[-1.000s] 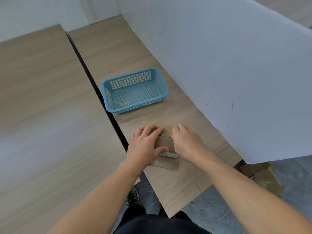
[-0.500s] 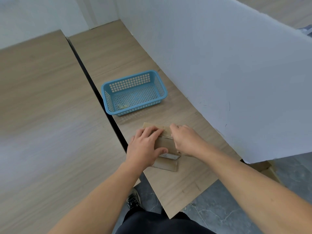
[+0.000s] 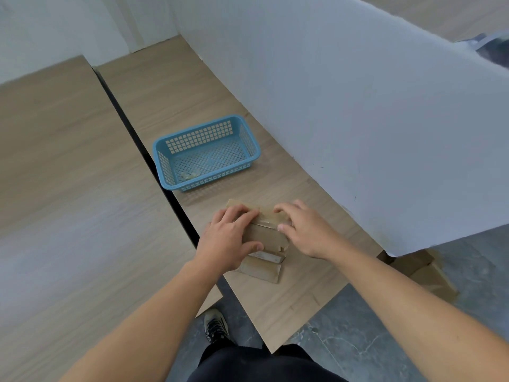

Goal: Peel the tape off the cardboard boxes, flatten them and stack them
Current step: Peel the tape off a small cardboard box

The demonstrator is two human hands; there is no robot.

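- Under both hands: cardboard box [image 3: 265, 238], low on the desk [image 3: 289, 299], with a tape [image 3: 266, 223] strip across its top.
- Left hand [image 3: 228, 239]: fingers curled over the box top, thumb at the near edge, gripping it.
- Right hand [image 3: 307, 230]: fingers over the far flap, thumb at the tape end; pinch or mere touch, impossible to tell.
- Judged step: tape peeling. Next: lift the tape end, pull along the seam, brace with the left hand.
- Beyond the hands: blue basket [image 3: 212, 176], containing a few pale scraps [image 3: 188, 175], likely peeled tape.
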